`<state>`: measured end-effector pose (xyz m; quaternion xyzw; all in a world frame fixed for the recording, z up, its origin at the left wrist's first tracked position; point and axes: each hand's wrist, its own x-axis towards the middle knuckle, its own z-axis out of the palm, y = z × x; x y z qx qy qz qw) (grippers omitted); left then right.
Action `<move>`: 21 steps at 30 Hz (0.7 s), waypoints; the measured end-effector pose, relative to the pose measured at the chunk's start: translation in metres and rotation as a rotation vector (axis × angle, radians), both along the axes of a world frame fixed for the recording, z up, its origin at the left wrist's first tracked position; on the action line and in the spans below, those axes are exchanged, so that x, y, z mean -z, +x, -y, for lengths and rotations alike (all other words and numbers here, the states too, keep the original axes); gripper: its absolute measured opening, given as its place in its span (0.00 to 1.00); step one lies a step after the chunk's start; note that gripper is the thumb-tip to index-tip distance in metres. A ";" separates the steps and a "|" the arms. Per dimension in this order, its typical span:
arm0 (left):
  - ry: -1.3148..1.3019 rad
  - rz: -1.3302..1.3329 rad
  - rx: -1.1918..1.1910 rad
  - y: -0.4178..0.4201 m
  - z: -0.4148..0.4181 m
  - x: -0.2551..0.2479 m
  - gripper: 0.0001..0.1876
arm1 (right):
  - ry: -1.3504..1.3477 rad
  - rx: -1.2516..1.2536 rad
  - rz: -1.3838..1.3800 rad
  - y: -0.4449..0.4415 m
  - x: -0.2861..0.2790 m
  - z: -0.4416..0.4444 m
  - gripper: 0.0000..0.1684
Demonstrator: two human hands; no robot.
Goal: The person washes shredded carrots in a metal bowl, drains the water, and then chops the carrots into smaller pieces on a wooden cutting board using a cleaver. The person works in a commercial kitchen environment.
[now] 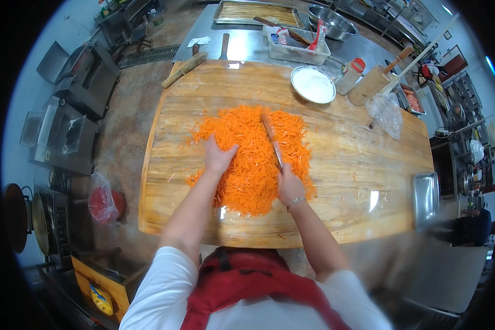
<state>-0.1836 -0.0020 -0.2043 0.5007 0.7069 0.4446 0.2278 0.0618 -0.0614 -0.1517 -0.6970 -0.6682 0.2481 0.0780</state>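
A wide heap of shredded carrot [251,177] lies on the wooden worktop [363,165]. My right hand [291,185] is closed around the handle of a long knife [273,140], whose blade points away from me and stands in the shreds, right of the heap's middle. At the heap's left side, my left hand [220,152] is spread, thumb apart, with its fingers sunk in the carrot. The fingertips are hidden, so whether they grip any shreds is unclear.
Behind the heap stands a bowl of white powder [313,84]; a bundled straw brush [185,70] lies back left. A lidded jar [350,76], a wooden roller [369,86] and a plastic bag [385,113] are back right. A metal tray [426,200] sits at the right edge.
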 end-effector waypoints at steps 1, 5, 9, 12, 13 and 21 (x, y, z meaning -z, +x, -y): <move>-0.019 -0.079 0.096 0.006 0.002 -0.012 0.39 | 0.017 -0.008 -0.039 0.001 -0.001 -0.003 0.14; -0.033 -0.313 0.495 0.032 0.019 -0.062 0.42 | 0.181 0.025 -0.280 -0.002 -0.041 -0.005 0.14; 0.018 -0.277 0.576 0.048 0.031 -0.085 0.42 | 0.192 0.080 -0.305 -0.018 -0.018 0.002 0.15; 0.053 -0.273 0.450 0.004 0.032 -0.078 0.37 | 0.031 -0.133 -0.113 -0.005 0.006 -0.007 0.15; 0.071 -0.323 0.378 -0.023 0.034 -0.063 0.36 | 0.053 -0.132 -0.144 -0.012 -0.018 -0.005 0.14; -0.225 -0.339 -0.090 -0.140 -0.028 0.040 0.32 | -0.028 -0.140 -0.022 -0.012 0.006 -0.003 0.13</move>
